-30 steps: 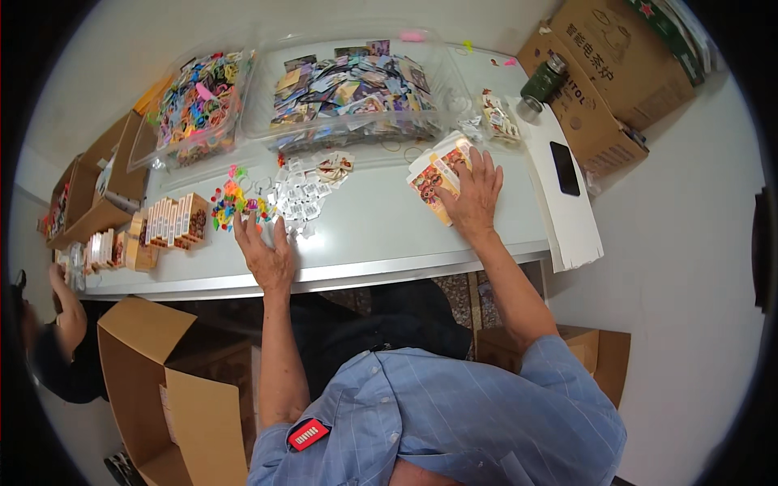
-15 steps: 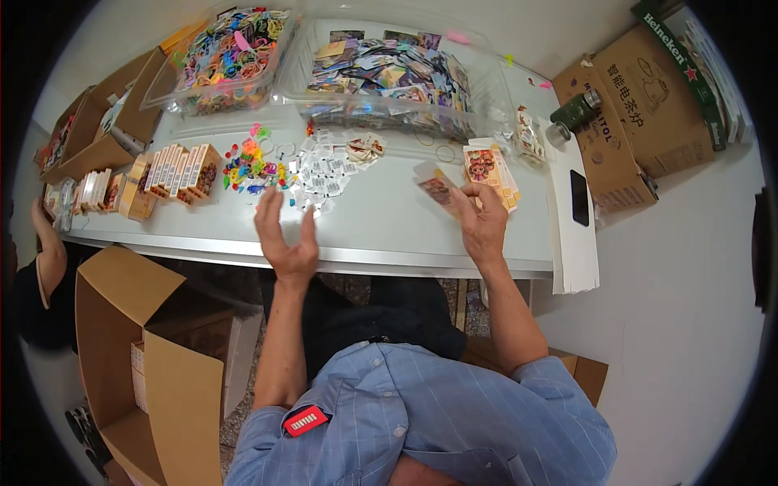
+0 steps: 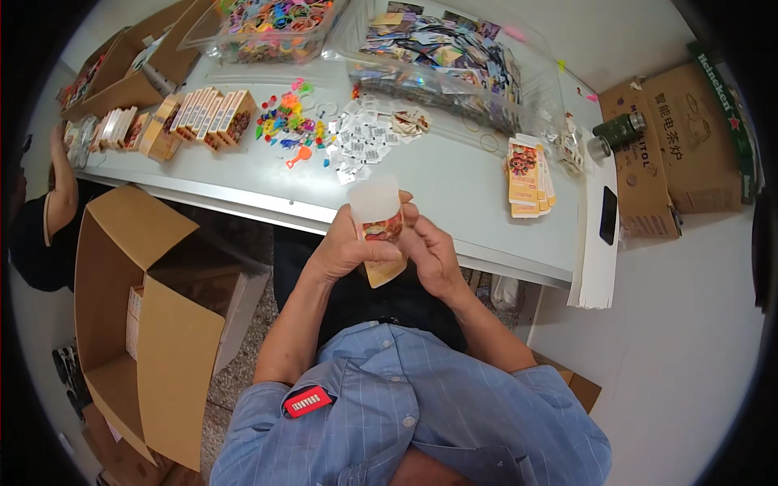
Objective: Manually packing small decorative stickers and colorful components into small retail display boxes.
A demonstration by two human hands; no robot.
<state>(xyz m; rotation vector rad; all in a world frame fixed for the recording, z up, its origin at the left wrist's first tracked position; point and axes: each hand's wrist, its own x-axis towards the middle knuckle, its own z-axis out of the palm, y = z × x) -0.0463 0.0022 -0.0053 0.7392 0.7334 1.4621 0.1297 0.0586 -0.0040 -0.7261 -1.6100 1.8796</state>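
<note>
In front of my body, just off the table's near edge, a small orange printed carton (image 3: 382, 230) with a white flap is between my hands. My left hand (image 3: 336, 249) grips its left side, thumb across the front. At its right side my right hand (image 3: 433, 253) holds it with bent fingers; the fingertips are partly hidden. Further right lies a stack of similar flat cartons (image 3: 525, 174). Beyond my hands are a heap of small white printed packets (image 3: 361, 138) and colourful plastic trinkets (image 3: 292, 117), with an orange one (image 3: 300, 156) lying nearest me.
Clear bins of coloured plastic pieces (image 3: 275, 28) and of cards (image 3: 446, 61) stand at the back. Boxes stand in a row (image 3: 212, 117) at left. A phone (image 3: 608, 215) and green flask (image 3: 620, 130) are at right. An open cardboard box (image 3: 178, 356) sits below; another person's arm (image 3: 63, 178) shows far left.
My right hand has brought the carton left and toward me from beside the stack. My left hand, apart and holding nothing before, has closed on it. The view has shifted.
</note>
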